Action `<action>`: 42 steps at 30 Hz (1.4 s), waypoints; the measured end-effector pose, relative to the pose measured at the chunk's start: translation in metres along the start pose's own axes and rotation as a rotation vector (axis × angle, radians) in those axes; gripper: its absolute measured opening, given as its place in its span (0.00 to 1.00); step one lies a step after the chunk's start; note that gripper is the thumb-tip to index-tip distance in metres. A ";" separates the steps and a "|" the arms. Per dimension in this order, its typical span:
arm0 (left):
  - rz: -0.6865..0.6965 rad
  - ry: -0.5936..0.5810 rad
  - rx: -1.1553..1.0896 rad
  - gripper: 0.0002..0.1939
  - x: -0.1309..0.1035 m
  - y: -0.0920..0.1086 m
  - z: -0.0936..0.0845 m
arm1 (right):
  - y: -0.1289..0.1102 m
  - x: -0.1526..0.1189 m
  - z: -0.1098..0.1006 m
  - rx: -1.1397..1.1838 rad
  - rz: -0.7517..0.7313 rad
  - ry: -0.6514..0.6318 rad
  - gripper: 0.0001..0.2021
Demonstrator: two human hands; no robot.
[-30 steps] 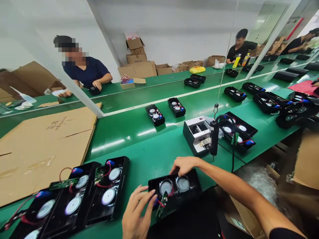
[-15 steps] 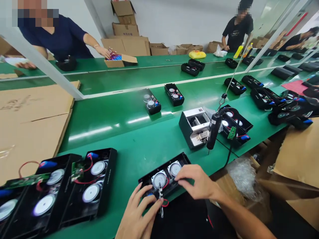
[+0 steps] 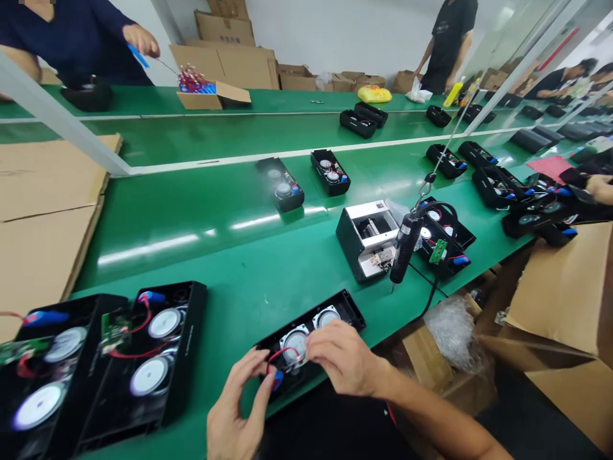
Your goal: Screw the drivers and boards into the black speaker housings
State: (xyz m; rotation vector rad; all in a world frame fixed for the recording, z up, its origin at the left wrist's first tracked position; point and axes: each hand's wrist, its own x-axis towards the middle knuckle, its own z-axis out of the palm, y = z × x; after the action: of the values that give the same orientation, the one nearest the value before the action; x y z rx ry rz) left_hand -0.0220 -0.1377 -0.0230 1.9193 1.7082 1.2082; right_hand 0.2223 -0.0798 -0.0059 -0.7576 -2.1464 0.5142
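A black speaker housing (image 3: 352,310) lies at a slant on the bench, its open side up. Inside are two round speakers, one with a pale disc (image 3: 294,343) and one partly covered speaker (image 3: 326,315). At its left end, my left hand (image 3: 239,396) curls its thumb and fingers about a small blue battery (image 3: 276,381), against the housing's edge. A red wire (image 3: 286,350) arches over the nearer speaker. My right hand (image 3: 342,358) is pinched above the housing beside that speaker; what is between its fingertips is hidden.
Left stand more housings (image 3: 191,332) with boards and batteries. A box-shaped machine (image 3: 368,239) and a hanging electric screwdriver (image 3: 406,249) stand behind my right hand. Further housings (image 3: 330,172) lie beyond. A person's hand (image 3: 141,39) is above a small carton (image 3: 198,101). Open cartons (image 3: 560,294) are at right.
My left hand has moved off the thin bright strip to the battery at the housing's left end. My right hand has shifted left. The red wire now loops higher. The view has shifted.
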 end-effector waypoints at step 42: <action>0.056 -0.850 0.031 0.19 0.109 -0.016 0.015 | 0.025 0.121 -0.031 -0.006 0.337 -0.980 0.13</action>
State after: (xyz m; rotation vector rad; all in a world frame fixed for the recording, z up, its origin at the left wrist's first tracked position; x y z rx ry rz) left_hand -0.0278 -0.0290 -0.0017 2.0624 1.2049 0.2649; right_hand 0.1928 0.0229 0.0642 -1.0044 -2.9026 1.2552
